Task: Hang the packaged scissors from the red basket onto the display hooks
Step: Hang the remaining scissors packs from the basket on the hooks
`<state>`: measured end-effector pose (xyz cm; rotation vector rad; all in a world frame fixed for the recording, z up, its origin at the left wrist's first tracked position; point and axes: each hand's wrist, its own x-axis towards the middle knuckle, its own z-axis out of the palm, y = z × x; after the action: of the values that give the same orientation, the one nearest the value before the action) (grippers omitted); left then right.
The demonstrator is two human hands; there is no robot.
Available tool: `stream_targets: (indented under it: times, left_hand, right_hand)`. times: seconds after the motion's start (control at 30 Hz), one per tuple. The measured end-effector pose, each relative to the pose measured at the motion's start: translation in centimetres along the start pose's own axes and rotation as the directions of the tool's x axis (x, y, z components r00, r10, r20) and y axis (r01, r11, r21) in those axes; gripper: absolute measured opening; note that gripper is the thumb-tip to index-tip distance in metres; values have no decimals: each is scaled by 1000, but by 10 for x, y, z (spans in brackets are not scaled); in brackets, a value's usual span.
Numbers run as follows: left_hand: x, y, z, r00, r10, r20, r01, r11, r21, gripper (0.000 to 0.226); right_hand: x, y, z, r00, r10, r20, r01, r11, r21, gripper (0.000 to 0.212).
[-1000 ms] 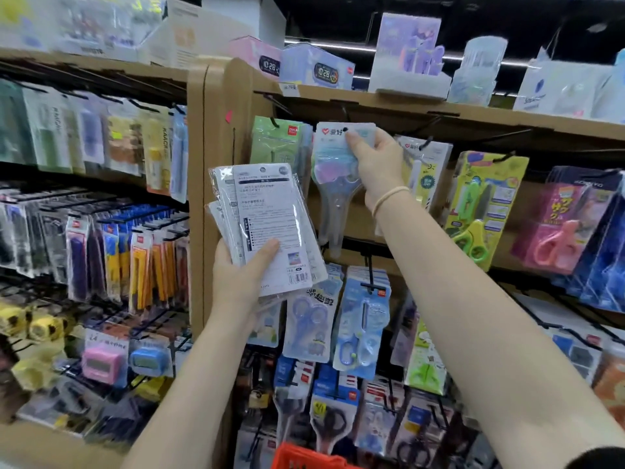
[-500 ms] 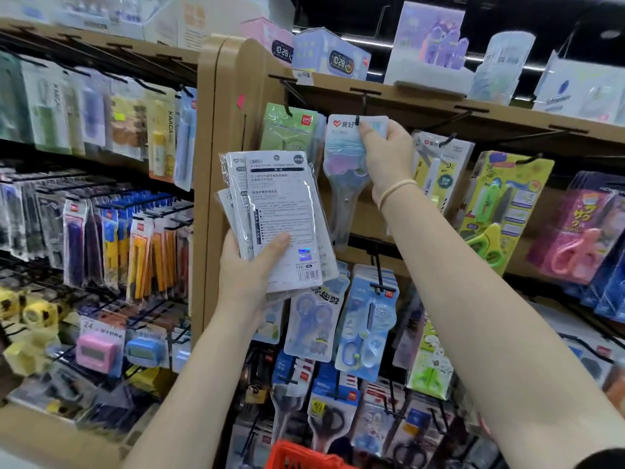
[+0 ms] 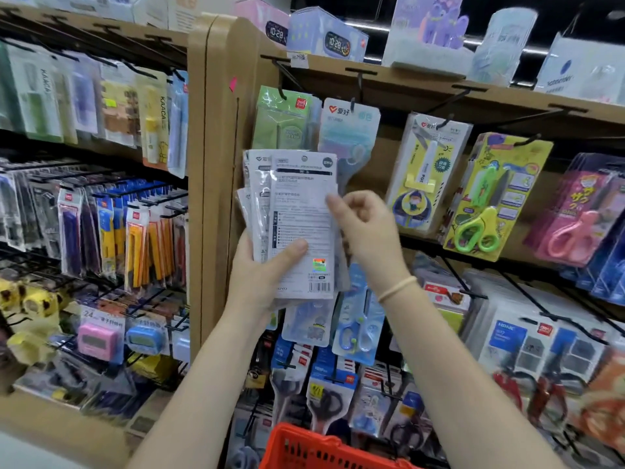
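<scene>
2 hands [image 3: 260, 275] [image 3: 365, 231], 1 red basket [image 3: 314, 448], 2 clocks [image 3: 276, 32] [image 3: 335, 44], approx 3 held scissor pkgs [image 3: 301, 218].

Left hand [image 3: 262, 275] around scissor packs [image 3: 301, 225], right hand [image 3: 363, 231] alongside.

Left hand [image 3: 262, 272] gripping, right hand [image 3: 367, 228] loosely curled

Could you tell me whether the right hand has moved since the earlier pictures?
Yes. The right hand has come down from the hook, where the pastel scissors pack now hangs, to the stack of packs.
</scene>
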<state>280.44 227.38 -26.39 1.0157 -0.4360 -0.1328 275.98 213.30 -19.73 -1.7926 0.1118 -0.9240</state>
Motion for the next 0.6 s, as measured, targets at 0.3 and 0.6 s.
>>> stream_targets:
  times: [0.3,0.6]
  left_hand:
    - [-20,-21,24,986,-121,111,120,993,17,39]
    - [-50,-64,4,995,-103,-5,101,971,217,56]
  right_hand:
    - [-34,23,-26,994,86,67,-96,981,168,27]
    - [-75,65,-78,978,210,3,-209,974,93,24]
